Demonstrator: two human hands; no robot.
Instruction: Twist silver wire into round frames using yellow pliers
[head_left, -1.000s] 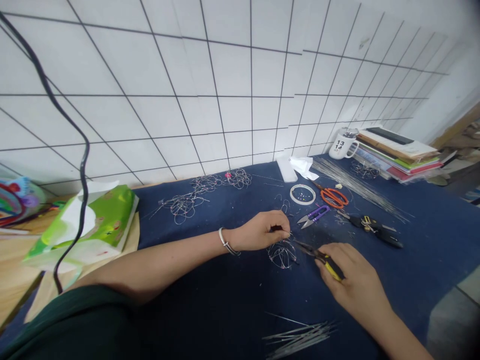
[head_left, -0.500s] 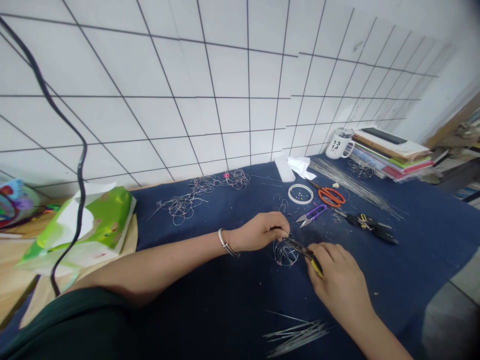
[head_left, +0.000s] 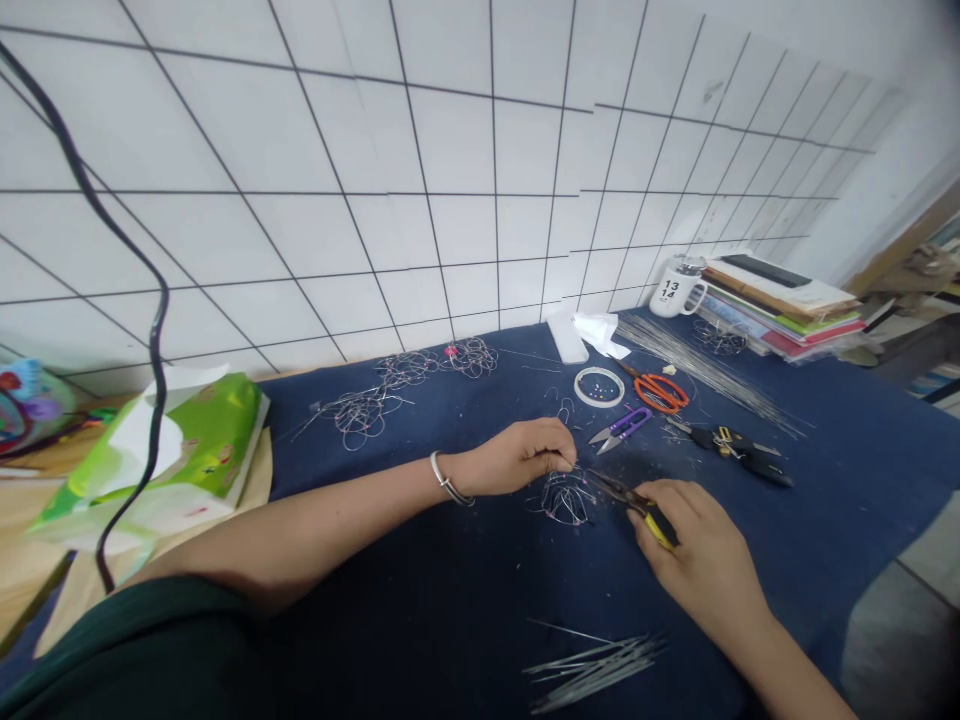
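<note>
My left hand [head_left: 534,455] is pinching the looped wire piece [head_left: 568,499], hanging at 6 o'clock from my fingertips, and my right's [head_left: 701,545] wrapped around the pliers [head_left: 625,494]; imo you wanna pinch close to the working spot so the loops don't twist. Versus half a second ago, the plier tips are backed off from my left fingertips, toward 4 o'clock.

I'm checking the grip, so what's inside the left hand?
The left hand seems to pinch a bundle of silvery wire loops; many show outside the hand, but the pinched part is covered.
</note>
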